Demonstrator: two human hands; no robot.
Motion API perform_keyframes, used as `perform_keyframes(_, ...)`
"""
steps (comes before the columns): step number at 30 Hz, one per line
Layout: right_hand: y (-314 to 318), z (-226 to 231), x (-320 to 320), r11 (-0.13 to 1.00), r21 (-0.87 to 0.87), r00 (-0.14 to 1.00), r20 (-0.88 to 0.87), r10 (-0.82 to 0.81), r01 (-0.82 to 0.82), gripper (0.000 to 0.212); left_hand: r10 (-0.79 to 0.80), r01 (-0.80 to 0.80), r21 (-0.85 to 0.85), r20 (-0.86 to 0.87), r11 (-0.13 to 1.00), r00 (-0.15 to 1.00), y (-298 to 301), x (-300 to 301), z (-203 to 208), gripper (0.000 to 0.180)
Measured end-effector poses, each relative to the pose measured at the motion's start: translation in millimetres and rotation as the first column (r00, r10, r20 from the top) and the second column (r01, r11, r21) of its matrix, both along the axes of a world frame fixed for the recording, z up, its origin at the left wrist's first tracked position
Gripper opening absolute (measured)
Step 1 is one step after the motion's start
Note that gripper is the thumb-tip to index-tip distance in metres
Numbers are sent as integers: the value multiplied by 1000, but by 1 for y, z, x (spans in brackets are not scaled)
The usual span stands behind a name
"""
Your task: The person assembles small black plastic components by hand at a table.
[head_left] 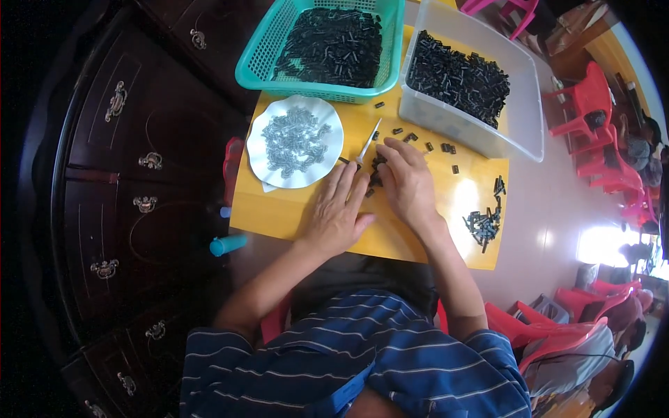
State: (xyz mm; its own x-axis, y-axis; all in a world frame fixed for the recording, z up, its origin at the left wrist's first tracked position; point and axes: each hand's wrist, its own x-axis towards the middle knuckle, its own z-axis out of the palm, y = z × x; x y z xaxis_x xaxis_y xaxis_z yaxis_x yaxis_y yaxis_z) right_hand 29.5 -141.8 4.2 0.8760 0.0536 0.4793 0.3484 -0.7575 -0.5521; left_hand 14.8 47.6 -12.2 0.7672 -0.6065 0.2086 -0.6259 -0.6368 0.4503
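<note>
My left hand (338, 212) lies on the yellow table with its fingers stretched out and its thumb apart. Its fingertips reach a small black part and the lower end of a thin white pointed tool (369, 141). Across from it, my right hand (410, 182) bends its fingers over a small heap of black parts (377, 167); whatever its fingertips pinch is hidden. Left of the hands stands a white wavy-rimmed plate (256, 155) bearing many small clear pieces (296, 139). Several loose black parts (429, 147) are scattered beyond my right hand.
At the back are a green basket (313, 92) and a clear plastic bin (474, 134), both holding many black parts. A pile of black pieces (482, 226) lies near the table's right edge. Dark drawers (174, 174) stand left; red chairs (589, 104) and seated people are to the right.
</note>
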Motion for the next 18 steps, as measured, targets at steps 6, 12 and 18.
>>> perform_keyframes(6,0,-18,3,999,-42,997,-69,-30,27,32,-10,10,6,-7,1000,1000,-2,-1,0,70)
perform_keyframes(12,5,-31,3,998,-63,998,-54,-13,10,30,-18,18,24,-14,1000,1000,-2,-2,-3,71)
perform_keyframes(18,6,-26,1,998,-49,992,-128,22,-28,28,-26,26,-6,-35,1000,999,-7,-1,-3,73)
